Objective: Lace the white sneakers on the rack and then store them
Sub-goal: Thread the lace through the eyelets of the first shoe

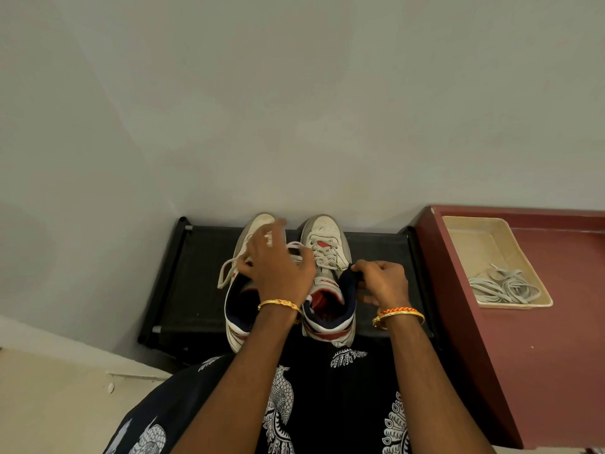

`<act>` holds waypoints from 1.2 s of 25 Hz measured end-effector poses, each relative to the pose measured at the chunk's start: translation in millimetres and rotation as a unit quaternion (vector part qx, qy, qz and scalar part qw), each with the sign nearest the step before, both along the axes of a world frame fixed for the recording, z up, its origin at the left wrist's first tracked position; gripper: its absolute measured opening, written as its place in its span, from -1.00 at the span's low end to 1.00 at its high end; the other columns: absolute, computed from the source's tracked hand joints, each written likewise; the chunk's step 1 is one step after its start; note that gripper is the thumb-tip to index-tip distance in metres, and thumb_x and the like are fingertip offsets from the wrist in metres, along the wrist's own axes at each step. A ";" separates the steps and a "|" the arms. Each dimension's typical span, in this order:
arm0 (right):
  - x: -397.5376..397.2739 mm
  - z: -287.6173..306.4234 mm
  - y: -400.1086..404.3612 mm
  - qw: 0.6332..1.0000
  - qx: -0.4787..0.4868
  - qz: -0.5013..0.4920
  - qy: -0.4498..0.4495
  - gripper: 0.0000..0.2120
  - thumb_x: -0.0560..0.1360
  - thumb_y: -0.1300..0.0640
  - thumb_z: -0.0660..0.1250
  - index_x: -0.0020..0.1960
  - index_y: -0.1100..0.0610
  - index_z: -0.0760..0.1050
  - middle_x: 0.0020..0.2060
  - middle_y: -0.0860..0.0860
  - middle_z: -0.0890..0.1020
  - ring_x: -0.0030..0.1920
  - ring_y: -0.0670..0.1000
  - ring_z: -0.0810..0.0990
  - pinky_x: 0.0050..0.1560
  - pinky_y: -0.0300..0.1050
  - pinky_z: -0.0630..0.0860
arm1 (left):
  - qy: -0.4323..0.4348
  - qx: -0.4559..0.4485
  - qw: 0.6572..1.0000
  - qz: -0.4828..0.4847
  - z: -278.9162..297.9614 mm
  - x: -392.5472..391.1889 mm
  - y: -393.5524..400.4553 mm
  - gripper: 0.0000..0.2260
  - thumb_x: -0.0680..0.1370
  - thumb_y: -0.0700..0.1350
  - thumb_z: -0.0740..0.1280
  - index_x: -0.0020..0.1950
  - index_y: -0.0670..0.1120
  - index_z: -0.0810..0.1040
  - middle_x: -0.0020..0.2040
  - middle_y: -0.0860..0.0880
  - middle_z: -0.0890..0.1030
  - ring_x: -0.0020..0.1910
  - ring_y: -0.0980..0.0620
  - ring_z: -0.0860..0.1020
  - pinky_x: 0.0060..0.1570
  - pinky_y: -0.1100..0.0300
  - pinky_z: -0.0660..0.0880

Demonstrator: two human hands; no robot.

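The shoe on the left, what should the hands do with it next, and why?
Probably pull the loose lace snug through the left shoe. The left hand is over that shoe's lace area, and a loop of lace hangs off its side. The right hand pinches the dark collar of the right shoe, whose laces already look threaded.

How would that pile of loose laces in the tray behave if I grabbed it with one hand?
The loose laces look thin and lie in tangled loops, so they would probably come up floppy, trailing strands, perhaps snagged together as one clump. They seem very light, so the shallow beige tray would likely stay put, though a snagged loop might nudge it.
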State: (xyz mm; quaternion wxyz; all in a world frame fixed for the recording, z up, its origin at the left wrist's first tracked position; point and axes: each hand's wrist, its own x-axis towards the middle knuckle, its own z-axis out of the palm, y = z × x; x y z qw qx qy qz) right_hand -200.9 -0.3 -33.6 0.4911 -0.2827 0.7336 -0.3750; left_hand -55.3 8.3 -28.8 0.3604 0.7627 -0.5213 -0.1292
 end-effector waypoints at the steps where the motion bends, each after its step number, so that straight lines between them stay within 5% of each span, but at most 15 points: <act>1: 0.0 -0.6 -0.1 1.000 0.000 0.000 0.001 -0.87 0.43 0.26 0.38 -0.29 0.20 0.52 -0.29 0.09 0.61 -0.29 -0.01 0.60 -0.41 -0.16 0.53 | -0.057 0.020 0.996 -0.065 -2.1 -5.9 -0.2 -0.66 0.45 0.00 0.31 0.23 0.05 0.46 0.32 -0.01 0.36 0.39 -0.05 0.21 0.32 -0.15 0.07; 4: -0.7 -2.7 -0.9 1.000 0.000 -0.004 0.012 -0.87 0.41 0.24 0.39 -0.31 0.20 0.52 -0.27 0.12 0.62 -0.21 0.06 0.63 -0.40 -0.14 0.56 | -0.192 0.116 0.955 -0.196 -16.2 -29.7 2.9 -0.69 0.48 0.05 0.26 0.19 0.04 0.54 0.39 -0.05 0.31 0.44 -0.08 0.11 0.33 -0.15 0.03; 10: -0.2 -2.6 -1.5 1.000 0.004 0.008 0.017 -0.87 0.43 0.25 0.38 -0.29 0.20 0.52 -0.32 0.08 0.61 -0.26 -0.01 0.61 -0.45 -0.19 0.51 | -0.152 0.090 0.973 -0.148 -25.3 -34.2 2.0 -0.78 0.54 -0.02 0.27 0.10 -0.02 0.62 0.40 -0.06 0.32 0.40 -0.07 0.21 0.28 -0.09 0.04; 13: -1.4 -2.3 -1.3 1.000 0.005 0.005 0.029 -0.87 0.42 0.24 0.38 -0.30 0.20 0.53 -0.29 0.10 0.61 -0.21 0.05 0.63 -0.43 -0.19 0.52 | -0.083 0.029 0.989 -0.123 -19.6 -28.5 3.3 -0.84 0.47 -0.03 0.33 -0.10 -0.08 0.65 0.38 -0.09 0.30 0.33 -0.06 0.29 0.25 -0.06 0.09; 16: -2.1 -1.8 0.8 0.999 0.001 0.004 0.037 -0.83 0.42 0.24 0.37 -0.34 0.20 0.51 -0.33 0.10 0.60 -0.25 0.04 0.62 -0.42 -0.16 0.56 | 0.057 -0.102 0.992 -0.037 -8.7 -11.8 0.8 -0.89 0.41 -0.10 0.33 -0.28 -0.11 0.54 0.24 -0.08 0.39 0.05 0.08 0.39 0.16 0.03 0.25; 18: -1.4 -3.0 1.7 0.998 -0.015 0.010 0.060 -0.81 0.42 0.22 0.37 -0.36 0.18 0.51 -0.34 0.09 0.60 -0.22 0.10 0.64 -0.32 -0.08 0.62 | 0.128 -0.156 0.978 0.058 -3.5 7.2 -0.6 -0.91 0.44 -0.13 0.32 -0.16 -0.14 0.55 0.19 -0.10 0.40 0.00 0.09 0.40 0.14 0.02 0.38; 20: 2.3 -4.8 2.3 0.992 -0.052 0.031 0.113 -0.91 0.41 0.21 0.35 -0.26 0.16 0.56 -0.29 0.05 0.61 -0.14 0.10 0.63 -0.15 -0.05 0.61 | 0.145 -0.091 0.976 0.136 -2.2 23.5 1.1 -0.75 0.48 -0.10 0.33 0.12 -0.14 0.50 0.25 -0.12 0.35 0.12 -0.02 0.43 0.23 -0.05 0.28; 23: 13.9 -6.9 4.8 0.951 -0.161 0.121 0.235 -0.77 0.42 0.32 0.29 0.06 0.19 0.55 -0.01 0.07 0.56 0.05 0.06 0.53 -0.02 -0.11 0.49 | 0.101 0.020 0.988 0.115 -0.6 29.1 11.6 -0.36 0.42 -0.03 0.41 0.41 -0.15 0.23 0.39 -0.16 0.23 0.36 -0.16 0.27 0.31 -0.16 0.19; 27: 27.2 -13.7 4.7 0.856 -0.197 0.293 0.378 -0.63 0.44 0.33 0.26 0.22 0.14 0.52 0.28 0.11 0.41 0.30 0.12 0.30 0.24 0.04 0.38 | -0.065 0.055 0.988 -0.132 -7.9 -1.1 28.4 -0.46 0.41 0.00 0.35 0.34 -0.08 0.30 0.28 -0.07 0.33 0.30 -0.08 0.31 0.26 0.00 0.30; 30: 26.9 -18.3 5.2 0.829 -0.166 0.339 0.412 -0.64 0.48 0.25 0.27 0.26 0.06 0.49 0.37 0.07 0.33 0.39 0.12 0.20 0.31 0.09 0.29 | 0.022 0.090 0.989 -0.114 -13.9 -9.3 29.0 -0.57 0.43 -0.11 0.38 0.21 -0.14 0.29 0.22 -0.10 0.33 0.13 -0.09 0.45 -0.01 0.15 0.47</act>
